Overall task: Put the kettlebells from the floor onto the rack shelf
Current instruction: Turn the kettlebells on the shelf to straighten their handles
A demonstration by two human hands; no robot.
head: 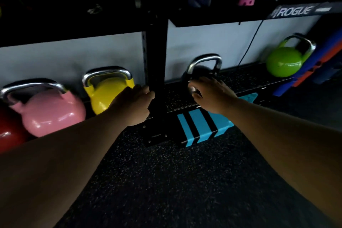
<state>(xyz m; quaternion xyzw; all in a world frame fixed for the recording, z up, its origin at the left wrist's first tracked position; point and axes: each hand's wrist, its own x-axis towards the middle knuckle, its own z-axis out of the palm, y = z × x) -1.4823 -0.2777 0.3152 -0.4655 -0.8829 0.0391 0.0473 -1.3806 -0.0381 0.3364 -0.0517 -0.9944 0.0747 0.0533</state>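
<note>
1. Shelf (240,79) work: our right hand (211,94) cups the black kettlebell's (199,72) body, its handle above our fingers — bell already on the rack.
2. Left hand (137,103) grips the upright (156,61) — we brace there.
3. We should push it back squarely before releasing.

text: "ROGUE" | on: upper shelf edge (299,10) | colour: white
</note>
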